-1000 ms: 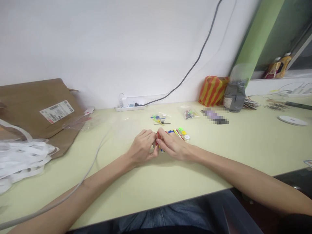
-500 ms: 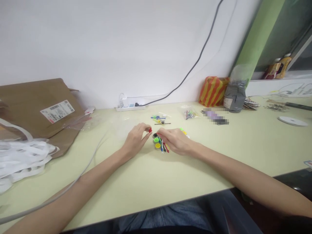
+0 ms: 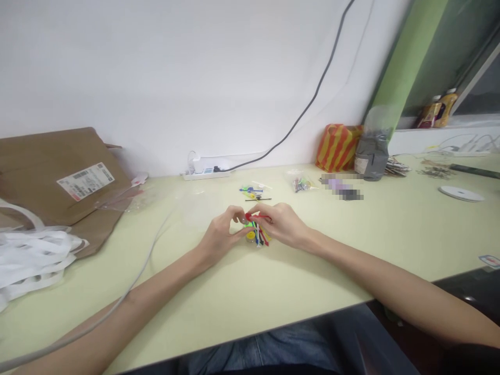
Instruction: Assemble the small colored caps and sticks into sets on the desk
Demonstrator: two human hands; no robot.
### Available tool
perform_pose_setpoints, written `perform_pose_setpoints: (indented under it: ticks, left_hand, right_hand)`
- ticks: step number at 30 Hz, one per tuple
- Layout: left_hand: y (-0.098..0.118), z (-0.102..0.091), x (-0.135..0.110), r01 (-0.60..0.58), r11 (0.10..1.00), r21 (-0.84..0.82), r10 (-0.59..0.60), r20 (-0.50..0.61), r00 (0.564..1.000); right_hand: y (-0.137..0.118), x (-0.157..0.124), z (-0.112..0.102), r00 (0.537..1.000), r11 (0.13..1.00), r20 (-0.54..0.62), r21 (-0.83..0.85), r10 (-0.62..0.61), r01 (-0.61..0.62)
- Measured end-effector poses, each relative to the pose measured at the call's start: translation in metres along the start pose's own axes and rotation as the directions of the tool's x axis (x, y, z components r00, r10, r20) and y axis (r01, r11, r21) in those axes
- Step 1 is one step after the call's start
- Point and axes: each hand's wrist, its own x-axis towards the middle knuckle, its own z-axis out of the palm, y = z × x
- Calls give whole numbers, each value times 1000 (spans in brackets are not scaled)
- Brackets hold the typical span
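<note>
My left hand and my right hand meet over a small heap of coloured plastic parts on the pale green table. Both pinch one small red piece between their fingertips, just above the heap. The heap holds yellow and green round pieces and thin red, blue and white sticks. Part of it is hidden under my right hand. Farther back lies a second small cluster of coloured sticks.
A brown paper package and white straps lie at the left. A grey cable crosses the table. A power strip sits at the wall. An orange striped bag, a grey pouch and a white disc stand at the right.
Half a second ago my hands were apart, with the red piece in the left fingertips. Now they have come together again and both hold the red piece.
</note>
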Motion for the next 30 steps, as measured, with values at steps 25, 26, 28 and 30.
perform_pose_setpoints:
  ticks: [25, 26, 28, 30]
  left_hand:
    - [-24, -10, 12, 46, 870, 490, -229, 320, 919]
    - [-26, -10, 12, 51, 869, 493, -246, 339, 908]
    - [-29, -11, 12, 41, 862, 506, -262, 373, 890]
    - [-31, -11, 12, 25, 855, 519, -263, 392, 882]
  right_hand:
    - [104, 14, -77, 798, 802, 379, -562, 469, -204]
    - [103, 15, -76, 804, 807, 380, -557, 457, -196]
    - [101, 15, -76, 811, 816, 385, -548, 442, -185]
    - [98, 15, -76, 810, 820, 390, -543, 439, -183]
